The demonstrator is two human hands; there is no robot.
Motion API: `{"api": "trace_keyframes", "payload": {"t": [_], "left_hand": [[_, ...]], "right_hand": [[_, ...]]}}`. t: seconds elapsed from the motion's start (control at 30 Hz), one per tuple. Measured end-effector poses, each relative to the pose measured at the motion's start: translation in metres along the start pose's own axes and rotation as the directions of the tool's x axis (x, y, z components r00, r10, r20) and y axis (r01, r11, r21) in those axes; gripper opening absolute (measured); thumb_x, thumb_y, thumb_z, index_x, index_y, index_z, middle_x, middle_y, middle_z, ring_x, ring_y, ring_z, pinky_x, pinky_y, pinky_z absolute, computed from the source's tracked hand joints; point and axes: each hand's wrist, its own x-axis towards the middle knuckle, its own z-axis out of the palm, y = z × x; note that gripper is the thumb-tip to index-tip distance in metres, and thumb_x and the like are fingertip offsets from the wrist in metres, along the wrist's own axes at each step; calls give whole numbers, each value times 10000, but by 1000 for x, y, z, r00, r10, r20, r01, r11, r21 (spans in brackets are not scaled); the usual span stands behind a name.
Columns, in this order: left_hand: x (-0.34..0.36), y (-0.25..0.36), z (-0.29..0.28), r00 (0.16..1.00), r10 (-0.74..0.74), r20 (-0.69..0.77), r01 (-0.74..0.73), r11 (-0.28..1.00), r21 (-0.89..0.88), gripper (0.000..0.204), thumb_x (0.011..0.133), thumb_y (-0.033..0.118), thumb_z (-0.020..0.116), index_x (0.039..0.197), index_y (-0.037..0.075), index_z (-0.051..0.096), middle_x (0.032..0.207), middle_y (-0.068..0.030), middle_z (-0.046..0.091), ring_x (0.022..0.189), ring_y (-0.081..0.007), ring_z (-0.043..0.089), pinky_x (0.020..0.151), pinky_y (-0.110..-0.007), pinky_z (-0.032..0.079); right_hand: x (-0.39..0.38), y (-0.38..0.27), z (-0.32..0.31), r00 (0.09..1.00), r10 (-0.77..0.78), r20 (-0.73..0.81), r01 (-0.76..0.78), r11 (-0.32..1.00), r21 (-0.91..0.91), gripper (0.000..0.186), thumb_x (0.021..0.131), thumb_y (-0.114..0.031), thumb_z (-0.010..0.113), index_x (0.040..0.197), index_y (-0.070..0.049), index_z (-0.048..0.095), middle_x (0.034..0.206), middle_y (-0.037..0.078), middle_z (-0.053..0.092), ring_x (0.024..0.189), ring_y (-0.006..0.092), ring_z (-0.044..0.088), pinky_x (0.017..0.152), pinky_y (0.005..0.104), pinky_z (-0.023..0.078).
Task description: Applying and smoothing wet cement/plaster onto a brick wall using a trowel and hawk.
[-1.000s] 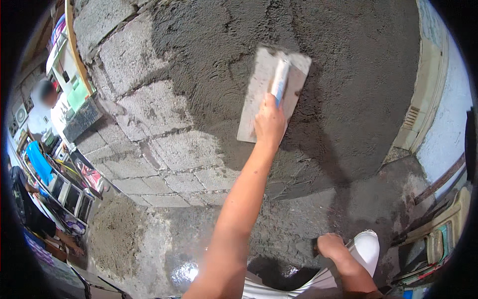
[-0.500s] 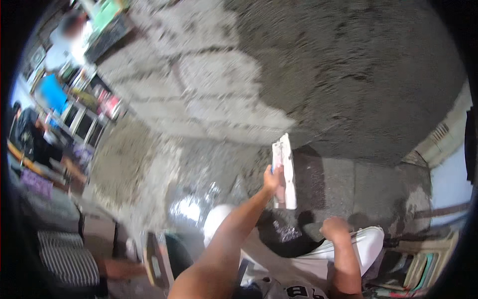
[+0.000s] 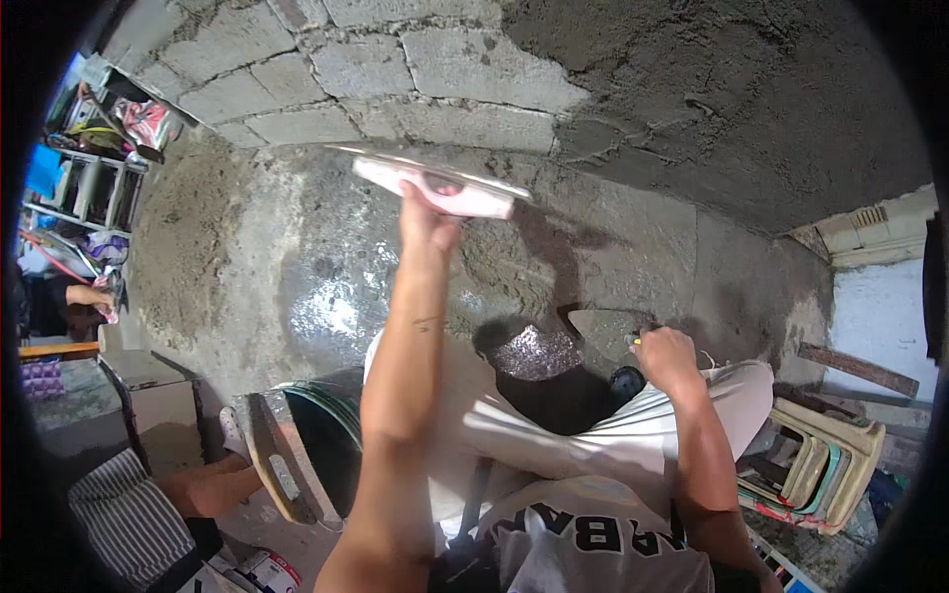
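Observation:
My left hand grips a rectangular plastering float by its pale handle, held nearly edge-on above the wet concrete floor, below the block wall. Fresh grey mortar coats the wall's right part. My right hand is closed on a trowel, its grey blade low between my bent knees. Beside that blade lies a shiny speckled patch in a dark area; whether it is inside a container is hard to tell.
A green bucket stands at my left with a wooden board. Another person's hand and someone's striped shorts show at left, near a cluttered ladder. Stacked plastic stools sit at right; a plank leans nearby.
My left hand brought the float down off the plastered wall and turned it from flat to nearly crosswise, edge-on. The view tilted downward, showing more floor. My right hand stayed low by my knee.

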Motion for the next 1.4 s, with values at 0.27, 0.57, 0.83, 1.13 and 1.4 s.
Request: {"api": "trace_keyframes", "payload": {"t": [0.27, 0.57, 0.83, 1.13, 1.4], "left_hand": [[-34, 32, 14, 970, 189, -152, -186, 982, 30, 581, 1042, 547, 263, 1372, 124, 484, 1313, -72, 577, 1122, -253, 577, 924, -454, 516], [-22, 48, 10, 941, 280, -193, -269, 960, 79, 517, 1067, 441, 322, 1365, 38, 450, 1233, -127, 564, 1001, -264, 590, 863, -505, 551], [-29, 28, 17, 964, 216, -154, -219, 976, -5, 493, 1060, 451, 363, 1308, 41, 480, 1211, -104, 566, 966, -231, 571, 863, -409, 524], [-17, 34, 3, 932, 318, -175, -318, 948, 30, 483, 1050, 443, 411, 1288, 28, 473, 1215, -115, 551, 944, -248, 576, 813, -423, 529], [-16, 32, 8, 893, 382, -238, -372, 924, 87, 459, 1048, 408, 434, 1251, -3, 462, 1183, -138, 561, 950, -258, 590, 806, -405, 526]], "right_hand": [[-7, -7, 32, 987, 156, -35, -154, 986, 70, 307, 947, -312, 589, 976, -9, 629, 791, 231, 676, 781, 434, 668, 710, 520, 527], [12, -14, 70, 991, 6, 131, -7, 1000, 12, 328, 910, -353, 632, 1008, -40, 630, 762, 206, 672, 754, 410, 671, 699, 519, 531], [66, -70, 126, 999, -47, 5, 46, 995, 89, 319, 934, -363, 603, 951, -45, 609, 739, 195, 662, 727, 424, 654, 677, 535, 509], [63, -92, 157, 999, -8, -32, 17, 955, 296, 339, 955, -386, 576, 982, -51, 613, 745, 202, 667, 724, 426, 658, 679, 534, 516], [91, -98, 175, 953, -90, -289, 184, 929, 320, 315, 948, -360, 602, 956, -47, 633, 820, 221, 678, 747, 425, 662, 664, 521, 519]]}}
